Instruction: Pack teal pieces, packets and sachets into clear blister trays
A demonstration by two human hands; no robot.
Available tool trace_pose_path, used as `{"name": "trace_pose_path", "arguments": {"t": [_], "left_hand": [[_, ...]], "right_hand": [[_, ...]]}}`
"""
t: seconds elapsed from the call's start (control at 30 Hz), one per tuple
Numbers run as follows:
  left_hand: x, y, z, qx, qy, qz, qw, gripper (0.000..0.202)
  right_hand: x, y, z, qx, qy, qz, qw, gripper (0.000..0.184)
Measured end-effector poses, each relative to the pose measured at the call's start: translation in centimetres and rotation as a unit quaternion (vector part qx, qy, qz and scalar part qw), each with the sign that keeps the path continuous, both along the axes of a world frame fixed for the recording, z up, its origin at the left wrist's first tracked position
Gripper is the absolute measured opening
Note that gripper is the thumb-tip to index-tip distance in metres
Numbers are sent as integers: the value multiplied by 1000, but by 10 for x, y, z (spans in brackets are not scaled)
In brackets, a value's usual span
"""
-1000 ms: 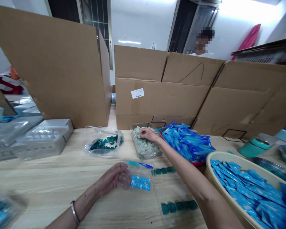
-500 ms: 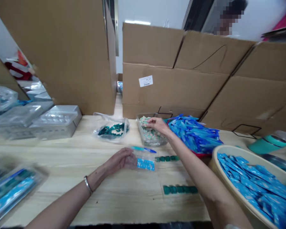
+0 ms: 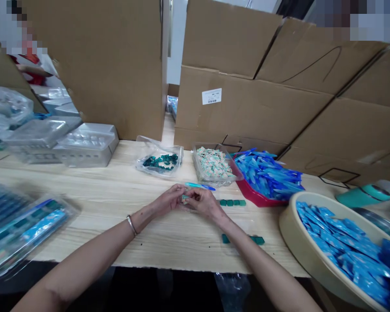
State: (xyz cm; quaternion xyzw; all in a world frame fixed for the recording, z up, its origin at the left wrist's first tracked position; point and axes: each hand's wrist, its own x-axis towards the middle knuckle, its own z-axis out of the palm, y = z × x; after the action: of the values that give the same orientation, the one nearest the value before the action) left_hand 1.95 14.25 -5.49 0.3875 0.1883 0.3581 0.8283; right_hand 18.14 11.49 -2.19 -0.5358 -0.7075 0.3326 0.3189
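My left hand (image 3: 169, 198) has its fingers closed on the edge of a clear plastic packet (image 3: 191, 209), mostly hidden beneath both hands. Against it, my right hand (image 3: 205, 203) pinches a small pale-and-green piece (image 3: 184, 198) between thumb and fingers. Just beyond the fingers lies a slim stick in light and dark blue (image 3: 199, 186). A row of dark green squares (image 3: 232, 203) lies right of my right hand. Nearer to me, another green row (image 3: 257, 239) is partly covered by my right forearm. Similar small pale pieces (image 3: 214, 162) fill a clear tub (image 3: 211, 180) behind my hands.
A clear bag (image 3: 159, 172) of green bits lies at the back. On the right stand a red tray (image 3: 251, 195) of blue sticks and a cream basin (image 3: 289, 225) of blue sachets. Filled clear packs (image 3: 39, 225) lie left; cardboard (image 3: 234, 108) walls the back.
My right hand has come back from the tub with a small piece and now meets my left hand at the packet. The camera view has tilted down.
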Motion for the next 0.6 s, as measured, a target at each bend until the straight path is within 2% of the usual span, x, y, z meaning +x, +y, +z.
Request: {"name": "trace_pose_path", "arguments": {"t": [0.13, 0.33, 0.6], "left_hand": [[1, -1, -1, 7, -10, 6, 1000, 23], [0, 0, -5, -5, -10, 10, 1000, 24], [0, -1, -1, -6, -6, -4, 1000, 25]], "right_hand": [[-6, -5, 2, 96, -70, 20, 993, 8], [-12, -11, 1, 162, -117, -4, 980, 10], [-10, -13, 7, 182, -184, 4, 966, 16]]}}
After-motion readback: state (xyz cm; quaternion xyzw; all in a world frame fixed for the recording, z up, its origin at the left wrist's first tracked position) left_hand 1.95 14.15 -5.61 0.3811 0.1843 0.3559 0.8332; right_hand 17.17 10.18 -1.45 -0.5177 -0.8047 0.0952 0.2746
